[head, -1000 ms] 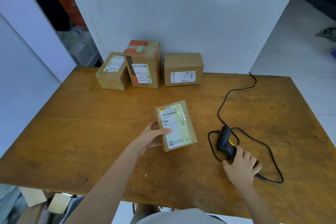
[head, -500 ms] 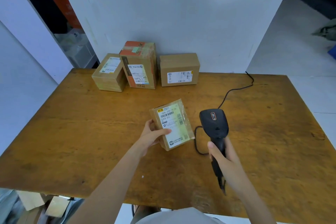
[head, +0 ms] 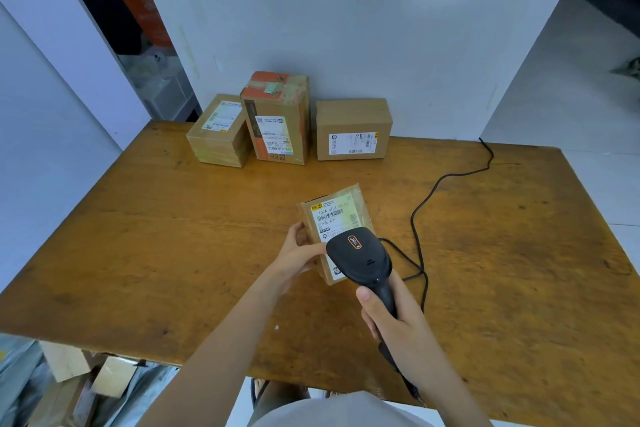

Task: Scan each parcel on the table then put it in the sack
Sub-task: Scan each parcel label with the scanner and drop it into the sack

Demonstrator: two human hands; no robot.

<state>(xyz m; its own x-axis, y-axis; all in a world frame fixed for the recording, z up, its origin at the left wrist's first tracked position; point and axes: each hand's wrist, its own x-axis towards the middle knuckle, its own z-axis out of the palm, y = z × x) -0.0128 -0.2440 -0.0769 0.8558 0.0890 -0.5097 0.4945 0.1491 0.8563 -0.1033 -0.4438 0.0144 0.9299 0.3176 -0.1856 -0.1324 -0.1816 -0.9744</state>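
Observation:
A small brown parcel (head: 335,215) with a white and yellow label is tilted up from the wooden table (head: 173,236) near its middle. My left hand (head: 298,253) grips its left edge. My right hand (head: 391,319) holds a black barcode scanner (head: 360,258) by the handle, its head over the lower part of the label. Three more cardboard parcels stand at the back by the wall: a low one (head: 219,132) on the left, a tall one (head: 277,118) with orange tape, and a plain one (head: 353,130) on the right. The sack (head: 31,388) lies below the table's front left edge with parcels inside.
The scanner's black cable (head: 426,204) loops across the table's right half toward the back edge. A white wall stands behind the table. Shelves with bags are at the far left.
My right hand lifted the scanner from the table and swung it left over the parcel's label. My left hand tilted the parcel up.

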